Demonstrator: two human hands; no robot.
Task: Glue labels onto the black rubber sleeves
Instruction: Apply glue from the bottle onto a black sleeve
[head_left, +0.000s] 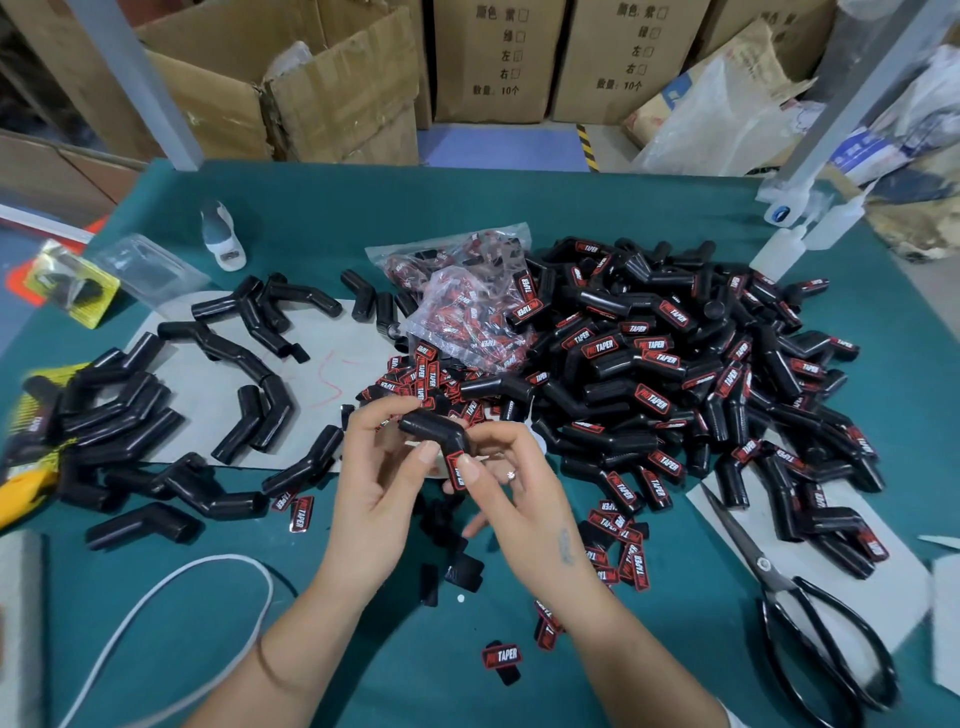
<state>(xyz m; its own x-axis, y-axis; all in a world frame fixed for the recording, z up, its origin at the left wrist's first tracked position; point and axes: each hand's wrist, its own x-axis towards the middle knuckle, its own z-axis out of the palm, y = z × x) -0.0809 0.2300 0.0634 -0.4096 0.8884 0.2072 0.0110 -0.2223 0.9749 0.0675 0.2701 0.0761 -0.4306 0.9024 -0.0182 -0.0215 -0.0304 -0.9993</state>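
Observation:
A bent black rubber sleeve (434, 430) is held above the green table (363, 213) at the centre of the view. My left hand (384, 467) grips its upper end between thumb and fingers. My right hand (511, 483) pinches the lower end, with the thumb pressing a red and black label (457, 470) onto it. Unlabelled sleeves (130, 410) lie scattered at the left. A big pile of labelled sleeves (675, 374) fills the right. Loose labels (415, 376) lie just beyond my hands and a clear bag of labels (472, 306) sits behind them.
Black scissors (810, 623) lie at the right front. A glue bottle (222, 236) stands at the back left, white squeeze bottles (789, 244) at the back right. A white cord (156, 603) loops at the left front. Cardboard boxes (493, 57) stand behind the table.

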